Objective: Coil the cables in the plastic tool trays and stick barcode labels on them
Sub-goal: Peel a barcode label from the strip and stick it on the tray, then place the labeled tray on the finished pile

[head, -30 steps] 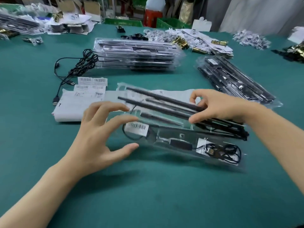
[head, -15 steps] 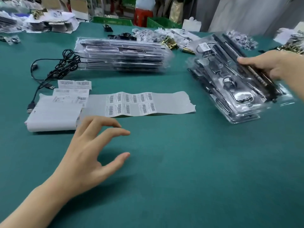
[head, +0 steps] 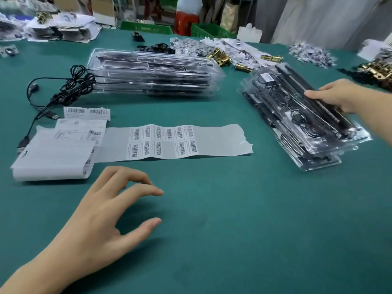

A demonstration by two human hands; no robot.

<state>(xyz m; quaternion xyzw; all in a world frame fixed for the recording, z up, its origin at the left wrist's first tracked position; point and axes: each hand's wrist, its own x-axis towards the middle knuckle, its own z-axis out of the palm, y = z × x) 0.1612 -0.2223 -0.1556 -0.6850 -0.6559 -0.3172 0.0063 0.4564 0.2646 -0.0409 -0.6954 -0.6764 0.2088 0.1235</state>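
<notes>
A clear plastic tool tray (head: 297, 115) with black rods, a coiled cable and a barcode label lies on top of the right-hand stack of trays (head: 318, 162). My right hand (head: 339, 96) grips its far edge, thumb on top. My left hand (head: 101, 217) hovers over the green table near me, fingers loosely bent, holding nothing. A strip of barcode labels (head: 169, 141) lies flat in the middle, running out from a folded label pile (head: 53, 158). A second stack of trays (head: 152, 75) stands behind it, with loose black cables (head: 70, 88) hanging out at its left.
Brass hardware (head: 220, 56) and small bagged parts (head: 311, 54) lie along the far side of the table. More brass pieces (head: 377, 71) sit at the right edge. Paper piles (head: 59, 28) and green crates (head: 146, 28) are at the back.
My right hand carried the labelled tray from the middle of the table to the right and set it on the right-hand stack. My left hand let go and stayed near me.
</notes>
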